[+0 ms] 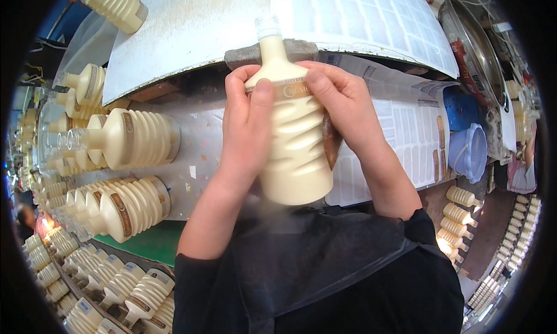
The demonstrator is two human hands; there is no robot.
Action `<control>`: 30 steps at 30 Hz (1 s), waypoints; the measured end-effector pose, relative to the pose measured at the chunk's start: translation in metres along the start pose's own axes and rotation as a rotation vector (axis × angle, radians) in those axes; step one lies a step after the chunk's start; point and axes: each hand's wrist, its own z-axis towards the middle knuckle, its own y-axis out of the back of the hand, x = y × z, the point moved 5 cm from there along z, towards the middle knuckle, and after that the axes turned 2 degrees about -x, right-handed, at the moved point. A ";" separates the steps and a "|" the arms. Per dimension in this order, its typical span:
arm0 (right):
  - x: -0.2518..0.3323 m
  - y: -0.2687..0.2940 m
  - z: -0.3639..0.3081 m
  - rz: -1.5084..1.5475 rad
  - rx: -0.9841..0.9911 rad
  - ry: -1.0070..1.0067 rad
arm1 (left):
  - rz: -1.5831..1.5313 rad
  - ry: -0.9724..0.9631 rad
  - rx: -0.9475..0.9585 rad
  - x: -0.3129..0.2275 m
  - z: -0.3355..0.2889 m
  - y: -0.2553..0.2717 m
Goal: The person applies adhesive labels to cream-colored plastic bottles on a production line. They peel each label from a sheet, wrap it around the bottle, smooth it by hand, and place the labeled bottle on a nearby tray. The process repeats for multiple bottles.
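Left hand (241,125) and right hand (348,105) both grip one cream, ribbed bottle (293,154) by its shoulder, thumbs at the brown band (290,91). Bottle lies in front of the torso, neck away from the wearer, base near the dark apron (313,258); whether anything supports it from below cannot be told. Main risk, as judged: uneven thumb pressure could skew or crease the band, especially where its lower edge meets the ribs. Second: both holds sit high, so a smooth surface might let the heavier-looking lower body swing or slip. Third: a forward push could knock the neck against the white board (191,29). Fourth: a wide left elbow might topple the grouped bottles (119,140) on the table (200,140); a dragging right forearm could shift the printed sheets (400,119).
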 end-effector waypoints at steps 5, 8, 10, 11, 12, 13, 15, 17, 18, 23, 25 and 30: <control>0.000 0.000 0.002 -0.042 0.020 0.049 | -0.051 0.034 0.006 0.002 0.000 -0.002; -0.002 0.004 0.004 0.042 0.065 -0.025 | -0.044 0.038 -0.007 0.001 -0.001 -0.002; -0.004 0.005 0.004 0.092 0.081 -0.056 | -0.094 0.055 -0.003 0.001 -0.003 -0.003; -0.004 0.006 0.003 0.085 0.072 -0.040 | -0.122 0.058 -0.002 0.001 -0.003 -0.004; -0.005 0.006 0.002 0.083 0.058 -0.041 | -0.121 0.054 -0.001 0.000 -0.003 -0.004; -0.004 0.005 0.001 0.039 0.050 0.020 | -0.122 0.045 0.002 0.000 -0.003 -0.004; -0.005 0.001 0.000 -0.050 0.044 0.099 | -0.118 0.034 0.005 -0.001 -0.002 -0.004; -0.008 0.001 0.000 -0.027 0.030 0.103 | -0.105 0.049 0.001 0.001 -0.002 -0.004; -0.009 0.000 0.000 -0.014 0.034 0.098 | -0.113 0.030 0.007 0.001 -0.002 -0.004; -0.007 0.003 0.001 0.008 0.062 0.088 | -0.120 -0.001 0.038 0.006 -0.004 -0.003; -0.006 0.006 0.000 0.056 0.096 0.023 | -0.236 0.092 0.027 0.014 -0.002 0.002; 0.001 0.008 -0.005 -0.006 0.111 0.028 | -0.617 0.270 0.135 0.021 -0.009 -0.002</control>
